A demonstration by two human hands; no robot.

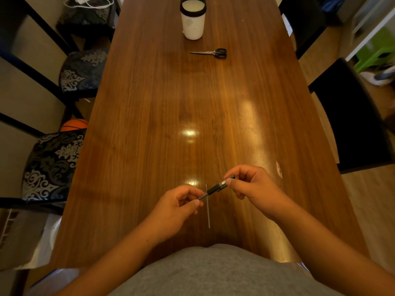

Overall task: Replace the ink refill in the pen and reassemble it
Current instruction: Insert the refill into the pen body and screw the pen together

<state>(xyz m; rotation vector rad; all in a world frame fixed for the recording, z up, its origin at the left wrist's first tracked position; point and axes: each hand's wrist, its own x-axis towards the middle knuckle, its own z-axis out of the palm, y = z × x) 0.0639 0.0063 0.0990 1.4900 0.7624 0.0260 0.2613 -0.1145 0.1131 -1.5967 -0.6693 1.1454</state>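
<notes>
Both hands' fingers pinch the pen (216, 186): left hand (178, 207) at its tip, right hand (250, 188) at its rear; a refill (208, 212) lies below.

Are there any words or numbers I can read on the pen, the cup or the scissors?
None can be read.
Pen, held between the left hand and right hand: any print is too small and blurred.
White cup: only a faint grey patch, no letters.
Scissors: no marking shows.
</notes>
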